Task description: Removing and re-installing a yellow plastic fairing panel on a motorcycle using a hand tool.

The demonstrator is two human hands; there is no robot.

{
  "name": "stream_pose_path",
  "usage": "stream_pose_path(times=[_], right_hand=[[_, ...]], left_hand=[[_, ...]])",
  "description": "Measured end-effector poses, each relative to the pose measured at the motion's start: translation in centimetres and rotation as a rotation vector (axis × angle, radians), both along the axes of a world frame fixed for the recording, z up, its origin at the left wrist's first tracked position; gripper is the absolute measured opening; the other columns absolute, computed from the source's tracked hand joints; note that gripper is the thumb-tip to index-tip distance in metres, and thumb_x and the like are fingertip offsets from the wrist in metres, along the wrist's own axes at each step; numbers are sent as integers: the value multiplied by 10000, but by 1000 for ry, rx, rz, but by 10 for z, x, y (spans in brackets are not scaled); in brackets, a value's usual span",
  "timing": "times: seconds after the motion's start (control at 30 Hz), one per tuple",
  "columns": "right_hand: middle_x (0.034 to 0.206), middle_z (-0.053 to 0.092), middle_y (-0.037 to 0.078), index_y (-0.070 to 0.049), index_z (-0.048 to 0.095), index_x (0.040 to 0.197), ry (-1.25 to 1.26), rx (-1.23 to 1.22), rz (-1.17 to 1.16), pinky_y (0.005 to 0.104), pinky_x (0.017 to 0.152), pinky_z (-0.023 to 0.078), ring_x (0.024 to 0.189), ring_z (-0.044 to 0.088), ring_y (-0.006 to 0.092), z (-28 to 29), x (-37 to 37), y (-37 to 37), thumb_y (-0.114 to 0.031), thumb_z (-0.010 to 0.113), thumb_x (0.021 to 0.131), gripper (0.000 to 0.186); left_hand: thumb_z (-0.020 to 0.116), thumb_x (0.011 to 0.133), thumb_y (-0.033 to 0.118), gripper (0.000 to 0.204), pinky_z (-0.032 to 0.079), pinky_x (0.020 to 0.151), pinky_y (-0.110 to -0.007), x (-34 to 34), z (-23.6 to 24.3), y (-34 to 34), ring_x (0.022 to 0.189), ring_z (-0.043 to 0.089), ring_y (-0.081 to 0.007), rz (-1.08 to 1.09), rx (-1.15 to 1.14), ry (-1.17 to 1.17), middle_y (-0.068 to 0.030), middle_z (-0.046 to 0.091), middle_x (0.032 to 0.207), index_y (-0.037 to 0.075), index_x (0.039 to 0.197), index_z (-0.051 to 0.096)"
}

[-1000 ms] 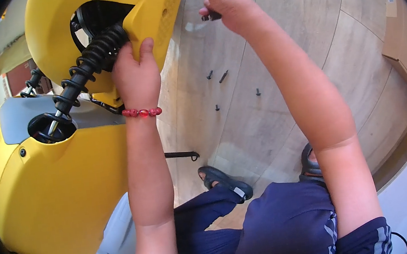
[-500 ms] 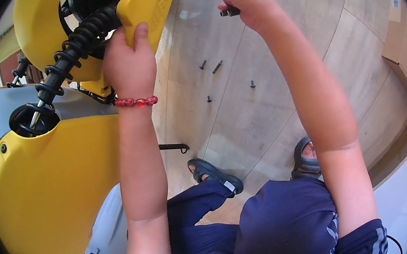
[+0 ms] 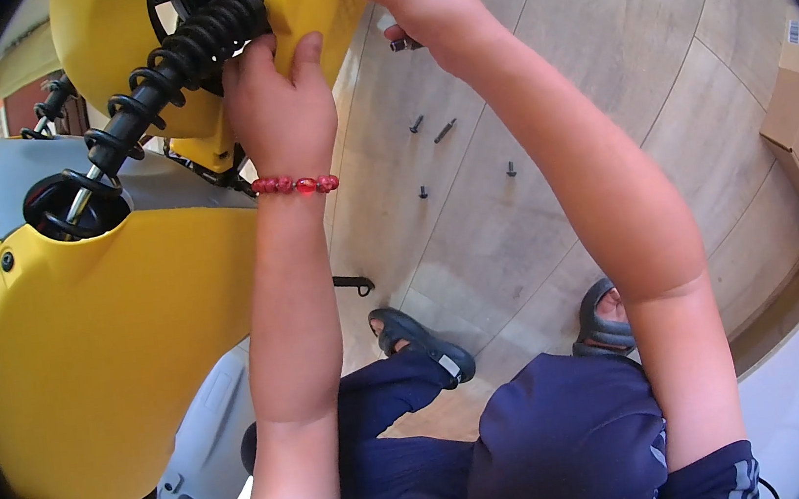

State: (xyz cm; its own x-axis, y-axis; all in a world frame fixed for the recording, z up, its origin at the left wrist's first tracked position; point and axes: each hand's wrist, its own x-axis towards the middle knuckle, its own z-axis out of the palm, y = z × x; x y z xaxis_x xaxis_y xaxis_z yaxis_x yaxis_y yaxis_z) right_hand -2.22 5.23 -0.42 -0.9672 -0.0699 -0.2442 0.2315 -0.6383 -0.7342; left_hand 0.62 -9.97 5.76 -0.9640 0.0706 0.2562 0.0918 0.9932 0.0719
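Observation:
My left hand (image 3: 282, 100), a red bead bracelet at its wrist, is closed on the lower end of a yellow plastic fender (image 3: 318, 7). Its fingertips are partly hidden beside a black coil-spring shock absorber (image 3: 150, 91). At the top edge, my right hand (image 3: 437, 14) grips a dark hand tool (image 3: 401, 44); only parts of the tool show, one of them a short round end below the fingers. The right thumb or forefinger reaches out to the fender's right side. These parts belong to a yellow and grey vehicle (image 3: 123, 330).
Several dark screws lie on the wood-look floor (image 3: 582, 120), among them a longer bolt (image 3: 445, 130) and a short screw (image 3: 511, 169). A black rod with a looped end (image 3: 354, 282) sticks out under my left forearm. An open cardboard box (image 3: 789, 121) stands at the right.
My right hand has moved left with the tool, up to the fender. The vehicle and my left hand appear shifted slightly right and up in view; the left hand keeps its hold.

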Motion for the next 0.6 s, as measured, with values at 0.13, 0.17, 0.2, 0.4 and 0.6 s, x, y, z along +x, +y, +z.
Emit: stream_pose_path(times=[0.13, 0.17, 0.2, 0.4, 0.6], right_hand=[[836, 602, 37, -3, 522, 1101, 33, -62, 38, 245, 454, 382, 564, 485, 88, -6, -1, -2, -235, 733, 816, 424], [821, 601, 22, -10, 546, 1072, 69, -79, 8, 246, 458, 382, 569, 486, 87, -10, -3, -5, -233, 729, 820, 384], [821, 601, 22, -10, 546, 1072, 70, -81, 9, 246, 458, 382, 569, 486, 87, -9, -3, -5, -233, 729, 820, 384], [871, 620, 28, -19, 565, 1067, 103, -116, 0, 244, 487, 399, 593, 504, 93, -13, -4, -7, -226, 722, 822, 357], [833, 596, 31, -26, 534, 1098, -27, -58, 35, 242, 466, 393, 553, 473, 88, -2, 6, 1, -256, 729, 822, 409]], left_hand=[[676, 824, 298, 356, 462, 825, -432, -2, 0, 0, 947, 576, -385, 7, 31, -26, -203, 595, 1006, -8, 1000, 634], [676, 825, 297, 354, 461, 825, -434, -2, 1, 2, 947, 576, -384, -6, 23, -35, -205, 595, 1007, -10, 997, 634], [676, 825, 296, 353, 461, 825, -436, -2, 2, 3, 946, 576, -383, -16, 13, -45, -207, 595, 1007, -11, 993, 635], [678, 809, 217, 324, 448, 840, -446, 5, -2, 1, 960, 563, -389, -52, 18, -8, -205, 590, 1007, -13, 1027, 610], [684, 758, 132, 413, 422, 880, -457, 17, -2, -1, 996, 532, -384, -88, -39, 84, -195, 549, 1055, 16, 1125, 535]])
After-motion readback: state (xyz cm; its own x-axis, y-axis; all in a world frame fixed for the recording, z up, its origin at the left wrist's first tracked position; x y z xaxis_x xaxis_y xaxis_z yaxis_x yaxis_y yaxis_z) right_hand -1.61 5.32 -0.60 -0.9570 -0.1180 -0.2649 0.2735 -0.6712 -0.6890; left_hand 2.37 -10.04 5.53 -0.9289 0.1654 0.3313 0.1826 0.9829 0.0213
